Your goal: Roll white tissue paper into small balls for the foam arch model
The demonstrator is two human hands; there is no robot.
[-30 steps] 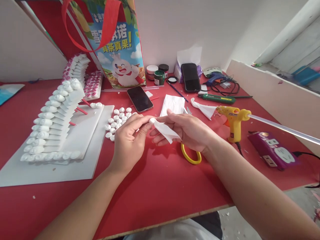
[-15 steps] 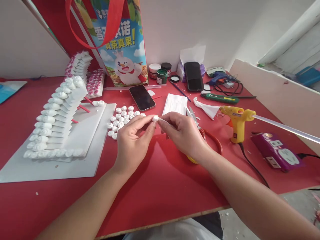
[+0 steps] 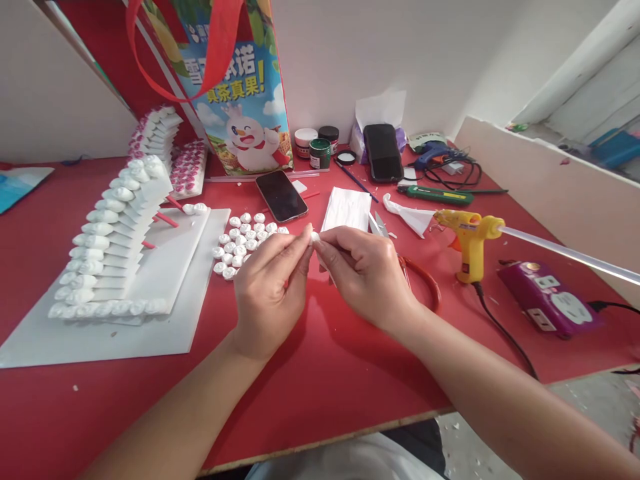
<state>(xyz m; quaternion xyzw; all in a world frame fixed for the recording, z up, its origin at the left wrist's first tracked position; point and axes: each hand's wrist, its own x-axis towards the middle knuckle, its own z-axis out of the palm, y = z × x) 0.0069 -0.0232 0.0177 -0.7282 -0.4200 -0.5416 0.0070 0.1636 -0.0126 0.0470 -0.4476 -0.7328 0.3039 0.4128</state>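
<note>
Between my fingertips is a small white paper rosette [image 3: 315,238]. My left hand [image 3: 275,283] pinches it from one side, thumb against fingers. From the other side my right hand [image 3: 363,270] grips it the same way. Just left of my hands several finished white paper rosettes [image 3: 240,241] lie in a cluster. Behind my right hand rests a stack of white paper strips [image 3: 347,210]. Scissors with red handles [image 3: 430,283] are partly hidden beneath my right hand. At left, a white board [image 3: 193,303] carries a curved structure edged with rosettes [image 3: 95,250].
A yellow glue gun [image 3: 470,243] with a clear stick stands at right, beside a purple power strip [image 3: 547,297]. Two phones [image 3: 281,195] [image 3: 383,153], paint jars [image 3: 320,153], a green cutter [image 3: 437,195] and a printed bag [image 3: 240,107] line the back.
The narrow white tail seen between my fingers earlier is now hidden or wound in. My left fingers have curled in closer around the rosette. The view has shifted slightly.
</note>
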